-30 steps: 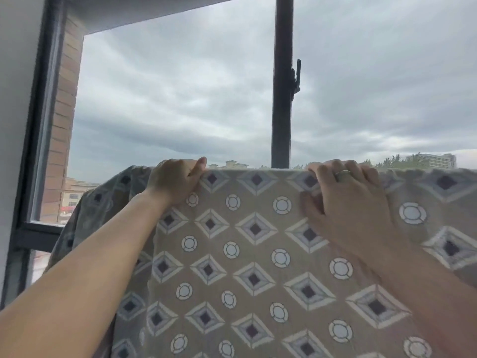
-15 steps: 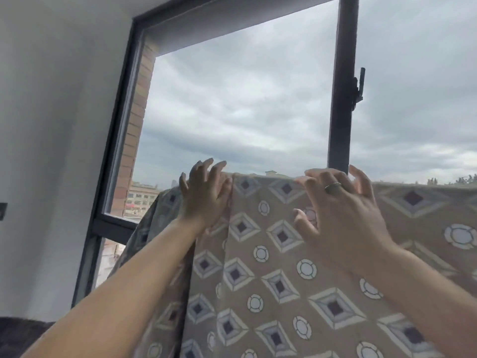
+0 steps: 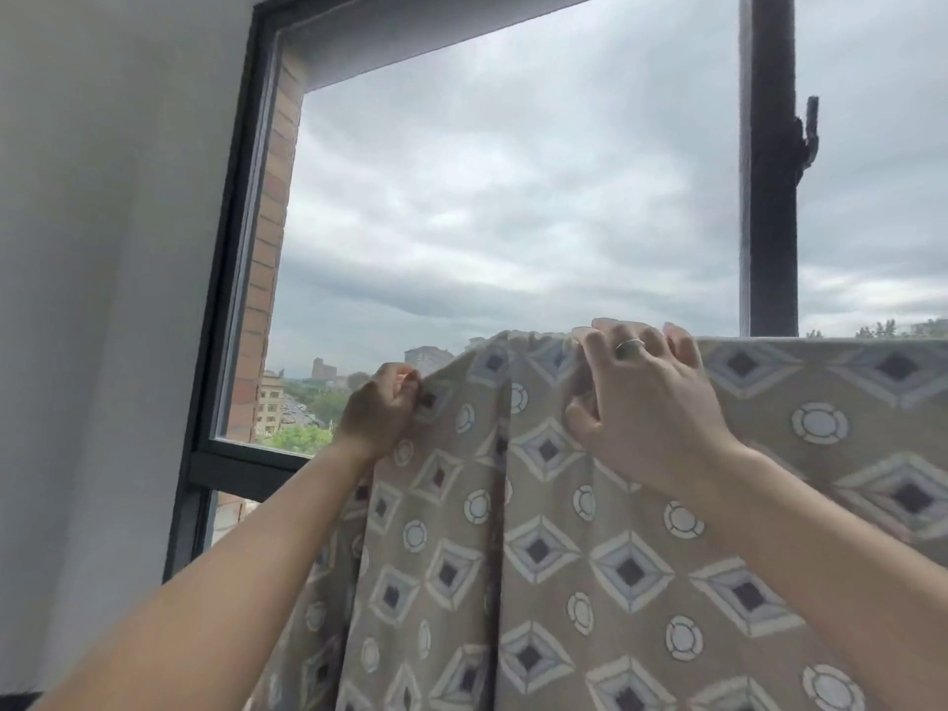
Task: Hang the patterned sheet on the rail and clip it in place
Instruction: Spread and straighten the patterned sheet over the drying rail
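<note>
Closest to the camera, two bare forearms come up from the bottom corners of the frame, one from lower left, one from lower right.

Left hand [image 3: 382,410] sits a bit left of centre, its grip pinched shut on the sloping left edge of the patterned sheet [image 3: 538,556], fingers curled tight around the cloth. Right hand [image 3: 649,410] is higher and right of centre, with a ring [image 3: 630,344] on one finger. Its grip is clamped on the sheet's top edge, fingertips hooked over the fold and thumb pressing into the fabric below.

The sheet itself fills the lower right half of the frame: tan with diamond and circle motifs. Its top edge runs flat and level from the right hand out to the right border, draped over something I can't actually see, since the cloth covers it. Between the two hands the fabric bunches and drops down to the left hand, with a couple of vertical folds hanging below.

No containers anywhere in view, so nothing to report there.

Behind it all is the dark window frame [image 3: 231,279], with a vertical bar [image 3: 769,197] at upper right carrying a handle [image 3: 809,133]. A grey wall [image 3: 102,300] fills the left side. Farthest out: brick reveal, buildings, trees and an overcast sky.
</note>
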